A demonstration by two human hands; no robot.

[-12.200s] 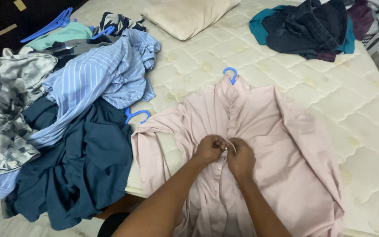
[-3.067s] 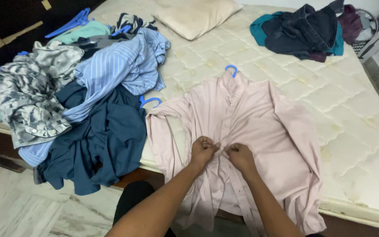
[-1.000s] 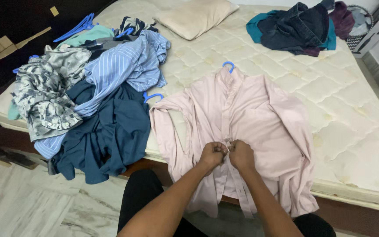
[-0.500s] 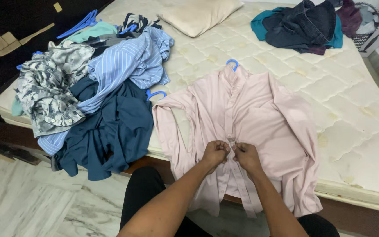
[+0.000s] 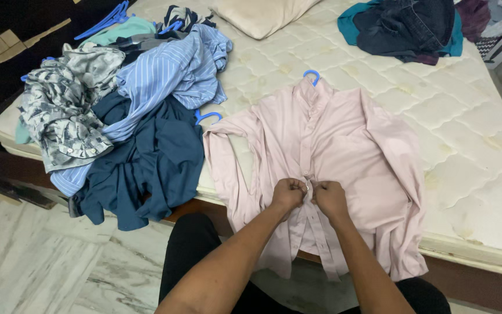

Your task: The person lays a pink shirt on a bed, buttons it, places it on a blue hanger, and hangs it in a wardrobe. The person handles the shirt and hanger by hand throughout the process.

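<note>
A pale pink shirt [image 5: 350, 145] lies front up on the bare mattress [image 5: 472, 151], its hem hanging over the near edge. A blue hanger hook [image 5: 311, 75] sticks out of its collar. My left hand [image 5: 287, 193] and my right hand [image 5: 329, 199] meet at the shirt's button strip, low on the front. Each hand pinches one side of the strip, with a button between the fingertips. The strip above my hands looks closed; below them it hangs apart.
A heap of clothes on hangers fills the bed's left: a dark blue garment [image 5: 146, 163], a blue striped shirt [image 5: 164, 81] and a grey patterned shirt [image 5: 59, 110]. A pillow [image 5: 257, 14] and a pile of dark clothes [image 5: 405, 29] lie at the far side. Marble floor [image 5: 36, 267] is below.
Over twelve seconds my hands have worked down the pink shirt's front towards the hem. In the last second they stay together at the strip, and the view has shifted slightly.
</note>
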